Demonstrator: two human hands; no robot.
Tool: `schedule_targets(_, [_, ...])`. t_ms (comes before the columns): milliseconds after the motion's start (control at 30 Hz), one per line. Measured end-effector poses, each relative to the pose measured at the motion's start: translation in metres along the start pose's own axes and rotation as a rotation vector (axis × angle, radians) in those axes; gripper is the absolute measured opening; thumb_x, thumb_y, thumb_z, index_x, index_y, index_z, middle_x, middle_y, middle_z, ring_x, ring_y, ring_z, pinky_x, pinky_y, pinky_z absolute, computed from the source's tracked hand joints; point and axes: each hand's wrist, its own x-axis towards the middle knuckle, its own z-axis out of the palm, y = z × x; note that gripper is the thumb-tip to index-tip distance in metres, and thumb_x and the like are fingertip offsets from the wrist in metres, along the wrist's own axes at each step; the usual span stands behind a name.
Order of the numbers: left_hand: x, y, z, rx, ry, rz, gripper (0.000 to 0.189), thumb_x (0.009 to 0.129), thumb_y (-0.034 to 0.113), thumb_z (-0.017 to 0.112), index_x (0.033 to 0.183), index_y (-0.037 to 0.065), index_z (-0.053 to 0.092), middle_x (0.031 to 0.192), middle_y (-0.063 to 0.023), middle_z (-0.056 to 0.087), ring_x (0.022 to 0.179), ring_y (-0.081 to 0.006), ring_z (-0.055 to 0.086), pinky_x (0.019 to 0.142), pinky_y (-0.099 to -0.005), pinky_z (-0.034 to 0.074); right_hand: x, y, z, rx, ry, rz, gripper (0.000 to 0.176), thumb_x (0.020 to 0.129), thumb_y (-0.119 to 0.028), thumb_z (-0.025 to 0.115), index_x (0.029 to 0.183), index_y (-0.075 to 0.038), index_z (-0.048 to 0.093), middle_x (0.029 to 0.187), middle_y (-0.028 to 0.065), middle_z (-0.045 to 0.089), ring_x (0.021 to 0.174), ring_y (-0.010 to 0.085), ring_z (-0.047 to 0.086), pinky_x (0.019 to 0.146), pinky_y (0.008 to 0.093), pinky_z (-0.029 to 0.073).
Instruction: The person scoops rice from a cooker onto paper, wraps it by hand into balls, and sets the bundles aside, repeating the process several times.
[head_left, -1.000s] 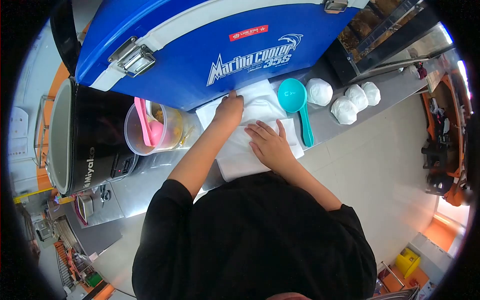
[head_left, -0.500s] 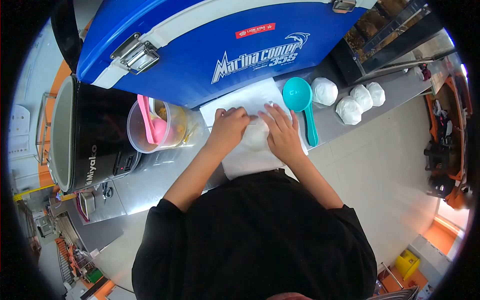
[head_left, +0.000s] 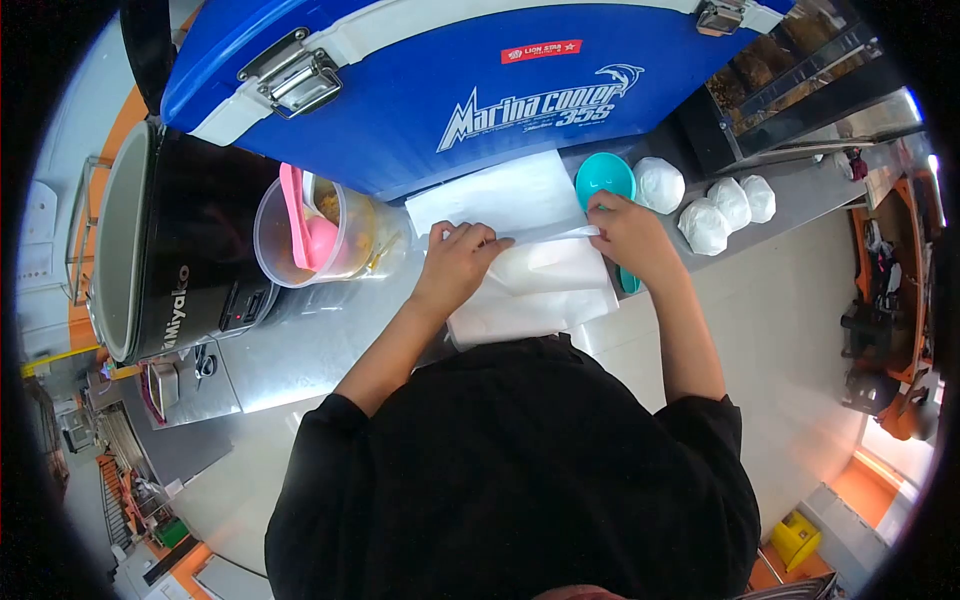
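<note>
A sheet of white wrapping paper [head_left: 545, 262] is folded over, with a soft bulge under it; what lies inside is hidden. My left hand [head_left: 458, 262] pinches the left end of its folded edge with bent fingers. At the right end of that same edge, my right hand [head_left: 632, 238] grips the paper between thumb and fingers. More white sheets [head_left: 510, 190] lie beneath and beyond the fold. Partly behind my right hand is a turquoise scoop [head_left: 604, 175], its handle mostly covered. Several white paper-wrapped bundles [head_left: 660, 186] sit to the right of the scoop.
A blue cooler box [head_left: 400, 120] stands along the back of the steel counter [head_left: 290, 350]. To the left are a clear plastic tub [head_left: 270, 245] with a pink spoon [head_left: 320, 240] in it and a black Miyako rice cooker [head_left: 200, 240]. A glass case [head_left: 790, 90] is at back right.
My right hand has moved right, from flat on the paper to pinching the fold's right end. The folded edge is now stretched between both hands. The view has shifted slightly.
</note>
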Motion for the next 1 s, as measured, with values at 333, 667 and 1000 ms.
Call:
schedule_targets(333, [0.005,-0.006,0.005,-0.033,0.061,-0.043,0.022,0.08,0.008,0.065,0.098,0.02,0.071,0.089,0.0042,0.056,0.082,-0.0125,0.06,0.083,-0.0379,0.034,-0.004,-0.013,-0.005,0.888,-0.166,0.467,0.065,0.077,0.0,0.063,0.138,-0.011,0.041,0.113,0.0066,0.068,0.06,0.0117,0.053,0.054,0.0285,0.045])
schedule_targets(667, [0.009,-0.011,0.008,-0.063,0.077,-0.1,0.018,0.082,0.01,0.067,0.098,0.019,0.07,0.09,0.0034,0.058,0.08,-0.0153,0.058,0.082,-0.0379,0.036,-0.017,0.005,0.024,0.485,-0.162,0.418,0.026,0.083,-0.013,0.063,0.107,-0.003,0.064,0.102,0.0163,0.066,0.082,0.0303,0.061,0.076,0.0372,0.049])
schedule_targets(1000, [0.016,-0.013,0.005,-0.061,0.081,-0.122,0.011,0.083,0.013,0.067,0.093,0.017,0.07,0.087,0.0045,0.059,0.078,-0.0161,0.059,0.078,-0.0372,0.037,-0.016,0.005,0.048,0.55,0.062,0.365,0.018,0.083,-0.011,0.068,0.084,0.001,0.056,0.076,0.012,0.06,0.06,0.0213,0.054,0.058,0.0351,0.044])
